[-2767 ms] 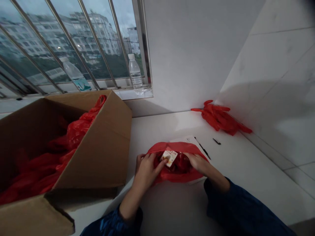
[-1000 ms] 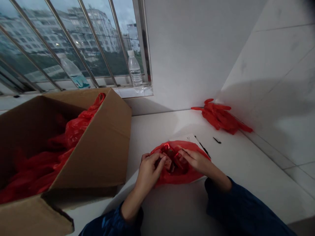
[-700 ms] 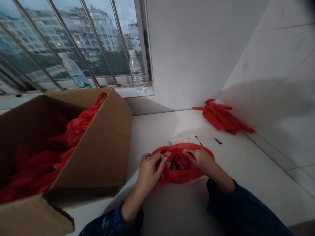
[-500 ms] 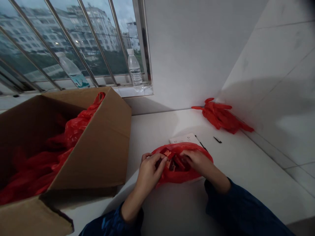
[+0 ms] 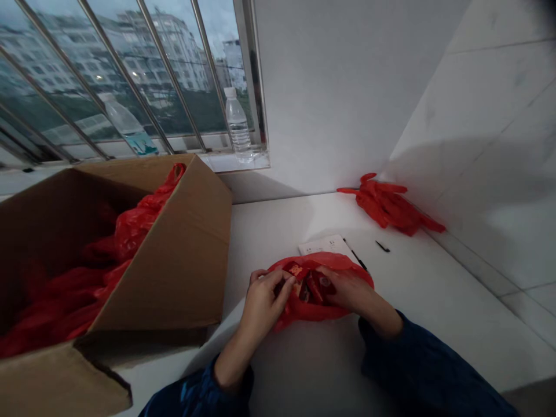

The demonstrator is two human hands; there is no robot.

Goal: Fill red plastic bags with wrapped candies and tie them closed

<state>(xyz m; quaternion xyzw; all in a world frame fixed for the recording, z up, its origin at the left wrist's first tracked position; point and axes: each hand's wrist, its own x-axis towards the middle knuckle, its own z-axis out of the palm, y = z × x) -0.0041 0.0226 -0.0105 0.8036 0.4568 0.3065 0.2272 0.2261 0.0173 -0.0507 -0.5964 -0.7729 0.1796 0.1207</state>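
A red plastic bag (image 5: 313,313) lies on the white tabletop with its mouth spread wide. Several small red packets (image 5: 315,288) with gold markings show inside it. At the bag's left rim, my left hand (image 5: 264,298) is closed, fingers outside and thumb over the edge, its thumb tip touching the nearest packet. My right hand (image 5: 351,289) reaches into the opening from the right, among the packets. Its fingertips are partly hidden, so whether it grips a packet is unclear.
On the left stands an open cardboard box (image 5: 191,249) holding red plastic bags (image 5: 134,231). A printed white paper or booklet (image 5: 324,244) lies behind the bag, a small black item (image 5: 383,247) to its right. Red bags (image 5: 386,205) lie in the corner; a water bottle (image 5: 237,127) stands on the sill.
My right hand has gone lower and further into the bag, turning as it went. My left hand stays at the left rim.
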